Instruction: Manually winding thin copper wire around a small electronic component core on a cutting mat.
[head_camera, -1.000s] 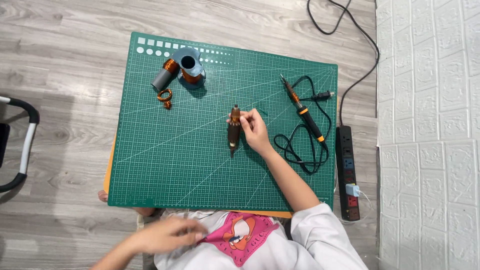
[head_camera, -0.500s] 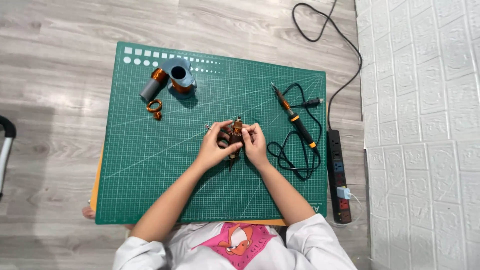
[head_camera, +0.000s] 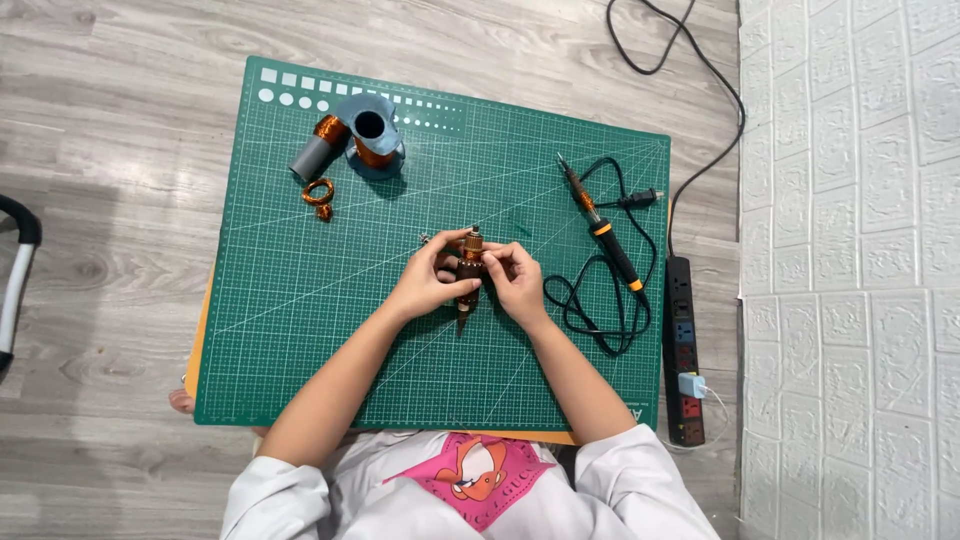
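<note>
Both hands meet at the middle of the green cutting mat (head_camera: 300, 330): the left hand (head_camera: 428, 285) and right hand (head_camera: 517, 280) pinch a small copper-wound motor core (head_camera: 469, 272) between curled fingers. At two o'clock lies a soldering iron (head_camera: 600, 225); at eleven o'clock, grey copper-wound tubes (head_camera: 350, 140).

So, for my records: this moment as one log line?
left hand: holds copper-wound part | right hand: holds same | soldering iron: lying on green mat
</note>
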